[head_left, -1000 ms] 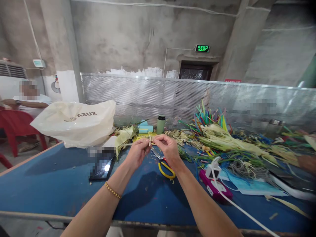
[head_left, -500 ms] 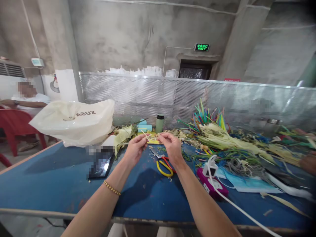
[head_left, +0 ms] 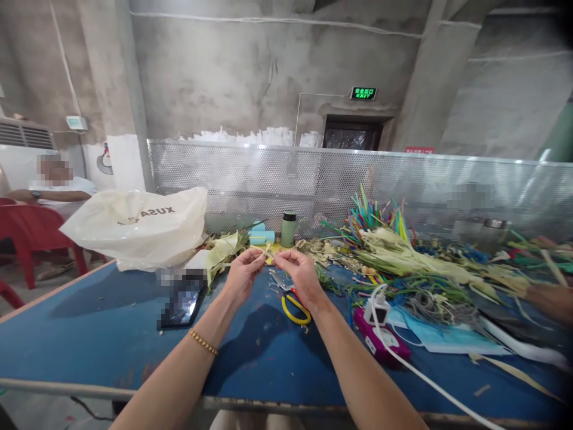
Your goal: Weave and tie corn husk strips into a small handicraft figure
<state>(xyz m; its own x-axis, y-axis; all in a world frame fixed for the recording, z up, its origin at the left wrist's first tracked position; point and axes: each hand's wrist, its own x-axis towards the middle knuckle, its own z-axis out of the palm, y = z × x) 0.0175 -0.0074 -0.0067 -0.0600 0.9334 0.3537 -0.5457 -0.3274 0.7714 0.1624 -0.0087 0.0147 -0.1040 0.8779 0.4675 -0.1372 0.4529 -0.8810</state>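
Note:
My left hand (head_left: 245, 273) pinches a pale, thin strip of husk (head_left: 267, 249) above the middle of the table. Fingertips of my right hand (head_left: 297, 276) are closed on the same small pale piece from the other side, close to the left fingertips. Its exact shape is too small to make out. Below and behind the right hand, scissors (head_left: 296, 310) with yellow and red handles lie on the blue table (head_left: 264, 358). A leafy piece of husk (head_left: 222, 249) rests just beyond the left hand.
A white plastic bag (head_left: 138, 230) and a phone (head_left: 182, 301) sit at left. Beyond my hands stands a green bottle (head_left: 289, 230). To the right are husks (head_left: 403, 254), coloured stems, a purple power strip (head_left: 380, 337) with a white cable, and another person's hand (head_left: 548, 301).
My hands have come closer together and slightly lower, and the strip that stuck out at the left fingers now points differently. The view has tilted up slightly.

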